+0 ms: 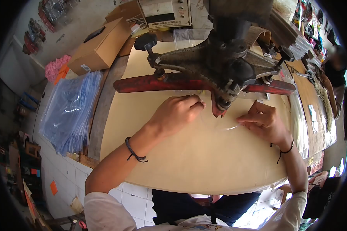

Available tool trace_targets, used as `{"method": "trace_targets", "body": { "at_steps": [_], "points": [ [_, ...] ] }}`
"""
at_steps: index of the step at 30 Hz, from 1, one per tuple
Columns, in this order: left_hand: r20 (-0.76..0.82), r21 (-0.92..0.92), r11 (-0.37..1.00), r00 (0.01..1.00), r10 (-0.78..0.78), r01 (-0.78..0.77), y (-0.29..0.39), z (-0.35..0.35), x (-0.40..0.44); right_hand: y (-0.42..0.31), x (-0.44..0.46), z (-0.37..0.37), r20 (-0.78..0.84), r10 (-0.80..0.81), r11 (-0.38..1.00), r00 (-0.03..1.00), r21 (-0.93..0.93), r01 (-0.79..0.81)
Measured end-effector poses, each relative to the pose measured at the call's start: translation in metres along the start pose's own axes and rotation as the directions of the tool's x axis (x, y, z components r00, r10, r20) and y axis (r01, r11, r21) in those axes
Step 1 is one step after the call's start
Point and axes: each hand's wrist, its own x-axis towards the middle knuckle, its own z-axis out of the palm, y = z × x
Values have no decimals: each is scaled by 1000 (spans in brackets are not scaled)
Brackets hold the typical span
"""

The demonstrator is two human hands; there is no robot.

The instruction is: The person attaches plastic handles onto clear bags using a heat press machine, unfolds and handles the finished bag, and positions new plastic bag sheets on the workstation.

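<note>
Fingers curled into a pinch, my left hand (181,110) is over the tan work surface (189,161), just in front of the red bar (138,83) of the press. What it pinches, if anything, is too faint to make out. My right hand (263,118) is closed on the end of a thin clear plastic strip (230,128), which curves toward the left hand. Above and between both hands stands the dark metal press head (227,57), and its red foot (218,110) points toward me.
A stack of clear bluish plastic sleeves (71,111) lies at the left, below a cardboard box (102,46). Behind the press is a control box (165,13). Bundles of pale strips (297,119) and scissors (306,76) lie at the right, near another person (334,73).
</note>
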Motion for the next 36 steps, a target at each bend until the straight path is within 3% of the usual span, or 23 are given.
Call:
{"method": "trace_targets", "body": {
  "at_steps": [17,30,33,36],
  "points": [
    [34,31,998,998,-56,55,0,6,1,-3,1,-1,10,7,1000,1000,8,-7],
    [53,21,997,996,-72,71,0,1,5,-1,2,-8,-9,-47,997,999,-68,47],
    [82,87,995,995,-58,51,0,-7,9,0,2,-11,-38,-64,993,997,-103,60],
    [241,114,966,937,-253,231,13,-12,5,2,-1,-13,-64,-69,988,996,-140,60]
  ]
}}
